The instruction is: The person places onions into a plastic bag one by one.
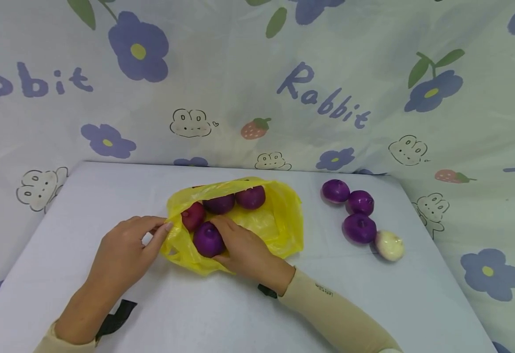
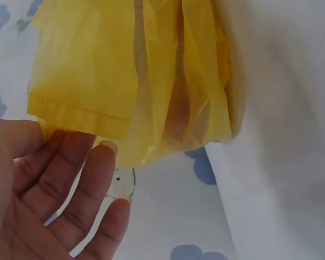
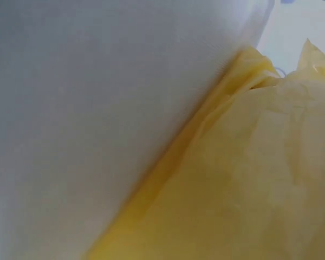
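Left fingers (image 1: 160,229) pinched the yellow bag (image 1: 283,220) at mid-table (image 1: 107,196); right hand (image 1: 244,247) curled round a purple onion (image 1: 208,239) inside. Near the right edge: three purple onions (image 1: 360,228), one white onion (image 1: 389,245).

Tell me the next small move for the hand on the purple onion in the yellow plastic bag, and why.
Probably lift it clear of the bag. The right hand already curls round the near purple onion at the mouth of the yellow plastic bag, the left hand pinches the bag's edge open, and four onions already lie outside on the white table.
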A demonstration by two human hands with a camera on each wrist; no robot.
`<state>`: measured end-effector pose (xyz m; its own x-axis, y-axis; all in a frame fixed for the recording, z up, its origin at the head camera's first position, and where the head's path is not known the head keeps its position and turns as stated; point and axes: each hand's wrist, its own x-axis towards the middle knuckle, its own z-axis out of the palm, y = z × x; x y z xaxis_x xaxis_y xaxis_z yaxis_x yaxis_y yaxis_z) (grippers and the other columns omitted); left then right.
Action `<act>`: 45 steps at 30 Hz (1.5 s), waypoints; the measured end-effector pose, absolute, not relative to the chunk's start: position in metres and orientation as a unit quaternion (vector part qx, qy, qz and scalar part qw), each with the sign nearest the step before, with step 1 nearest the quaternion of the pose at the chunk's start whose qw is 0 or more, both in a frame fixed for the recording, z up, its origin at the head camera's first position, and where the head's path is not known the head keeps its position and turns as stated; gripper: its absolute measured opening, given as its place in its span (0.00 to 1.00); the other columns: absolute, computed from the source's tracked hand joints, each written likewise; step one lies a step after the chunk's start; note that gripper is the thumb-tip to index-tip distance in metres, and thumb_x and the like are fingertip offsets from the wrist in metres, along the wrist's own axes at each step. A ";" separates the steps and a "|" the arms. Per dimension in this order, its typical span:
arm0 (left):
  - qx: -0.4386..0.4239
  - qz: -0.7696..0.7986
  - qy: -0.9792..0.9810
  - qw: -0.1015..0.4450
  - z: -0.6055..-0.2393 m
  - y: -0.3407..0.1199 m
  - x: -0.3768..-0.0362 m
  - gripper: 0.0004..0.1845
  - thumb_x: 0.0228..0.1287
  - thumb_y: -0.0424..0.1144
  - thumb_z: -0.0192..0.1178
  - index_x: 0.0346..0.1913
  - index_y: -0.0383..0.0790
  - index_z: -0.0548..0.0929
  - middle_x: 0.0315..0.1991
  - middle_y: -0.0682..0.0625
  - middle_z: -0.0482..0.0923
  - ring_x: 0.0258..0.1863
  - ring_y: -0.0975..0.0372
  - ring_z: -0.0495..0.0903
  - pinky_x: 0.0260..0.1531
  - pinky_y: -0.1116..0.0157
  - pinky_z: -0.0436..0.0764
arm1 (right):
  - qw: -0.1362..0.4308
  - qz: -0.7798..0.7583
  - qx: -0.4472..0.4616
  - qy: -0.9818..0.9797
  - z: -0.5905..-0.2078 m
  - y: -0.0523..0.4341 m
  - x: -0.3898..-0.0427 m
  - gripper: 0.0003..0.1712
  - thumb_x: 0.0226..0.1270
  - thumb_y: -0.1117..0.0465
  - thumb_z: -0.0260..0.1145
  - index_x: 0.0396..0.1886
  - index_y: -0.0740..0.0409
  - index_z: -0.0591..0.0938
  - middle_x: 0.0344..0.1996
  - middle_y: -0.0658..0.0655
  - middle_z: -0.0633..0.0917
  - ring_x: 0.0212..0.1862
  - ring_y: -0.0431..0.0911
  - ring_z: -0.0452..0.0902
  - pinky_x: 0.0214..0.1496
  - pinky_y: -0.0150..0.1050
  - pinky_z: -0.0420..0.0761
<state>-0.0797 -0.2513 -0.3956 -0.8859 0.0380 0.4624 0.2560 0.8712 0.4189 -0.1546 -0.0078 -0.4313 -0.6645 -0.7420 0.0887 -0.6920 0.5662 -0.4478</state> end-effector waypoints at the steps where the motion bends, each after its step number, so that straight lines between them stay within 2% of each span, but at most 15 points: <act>1: -0.077 -0.241 -0.941 0.225 -0.395 -0.252 -0.080 0.08 0.63 0.33 0.73 0.45 0.36 0.90 0.33 0.50 0.88 0.32 0.54 0.83 0.32 0.49 0.84 | 0.052 -0.223 -0.404 0.886 -0.431 -0.008 -0.154 0.45 0.66 0.51 0.78 0.76 0.52 0.64 0.66 0.52 0.75 0.61 0.44 0.79 0.66 0.35 0.77; 8: -0.079 -0.243 -0.942 0.216 -0.396 -0.253 -0.080 0.08 0.65 0.34 0.72 0.45 0.36 0.90 0.33 0.50 0.87 0.32 0.54 0.83 0.32 0.50 0.84 | 0.055 -0.202 -0.395 0.895 -0.430 -0.010 -0.154 0.47 0.66 0.49 0.78 0.78 0.49 0.63 0.66 0.51 0.77 0.59 0.45 0.80 0.64 0.38 0.79; 13: -0.081 -0.246 -0.941 0.219 -0.397 -0.254 -0.080 0.08 0.65 0.33 0.72 0.44 0.35 0.90 0.33 0.49 0.88 0.32 0.54 0.83 0.33 0.49 0.84 | 0.063 -0.197 -0.393 0.896 -0.430 -0.012 -0.154 0.47 0.66 0.49 0.78 0.78 0.49 0.64 0.68 0.50 0.76 0.62 0.45 0.79 0.65 0.38 0.78; 18: -0.082 -0.244 -0.940 0.225 -0.397 -0.254 -0.080 0.08 0.64 0.33 0.73 0.44 0.36 0.90 0.33 0.50 0.88 0.32 0.54 0.83 0.32 0.49 0.84 | 0.060 -0.188 -0.405 0.893 -0.429 -0.014 -0.153 0.46 0.68 0.49 0.77 0.79 0.51 0.66 0.72 0.54 0.71 0.65 0.46 0.76 0.68 0.37 0.75; 23: -0.080 -0.245 -0.939 0.228 -0.396 -0.254 -0.081 0.08 0.63 0.33 0.74 0.44 0.37 0.90 0.33 0.51 0.87 0.33 0.55 0.83 0.32 0.50 0.83 | 0.049 -0.179 -0.406 0.895 -0.430 -0.014 -0.153 0.45 0.67 0.47 0.77 0.80 0.49 0.69 0.70 0.59 0.69 0.60 0.46 0.80 0.63 0.35 0.79; 28: -0.080 -0.244 -0.940 0.227 -0.398 -0.254 -0.081 0.08 0.64 0.33 0.73 0.45 0.36 0.90 0.32 0.50 0.87 0.32 0.55 0.83 0.30 0.51 0.83 | 0.051 -0.181 -0.404 0.895 -0.431 -0.014 -0.153 0.46 0.67 0.48 0.77 0.81 0.48 0.68 0.68 0.58 0.71 0.59 0.46 0.79 0.63 0.35 0.79; 37: -0.078 -0.244 -0.940 0.226 -0.398 -0.255 -0.081 0.09 0.65 0.34 0.72 0.45 0.35 0.90 0.33 0.49 0.88 0.33 0.53 0.84 0.32 0.49 0.84 | 0.072 -0.220 -0.399 0.887 -0.432 -0.014 -0.152 0.47 0.68 0.49 0.77 0.80 0.51 0.64 0.69 0.53 0.74 0.68 0.44 0.74 0.71 0.38 0.73; 45: -0.079 -0.244 -0.940 0.225 -0.396 -0.256 -0.081 0.09 0.64 0.34 0.73 0.46 0.35 0.90 0.33 0.49 0.88 0.34 0.54 0.83 0.32 0.49 0.84 | 0.078 -0.236 -0.388 0.888 -0.432 -0.013 -0.152 0.45 0.68 0.49 0.77 0.77 0.50 0.64 0.66 0.53 0.77 0.66 0.43 0.76 0.68 0.37 0.75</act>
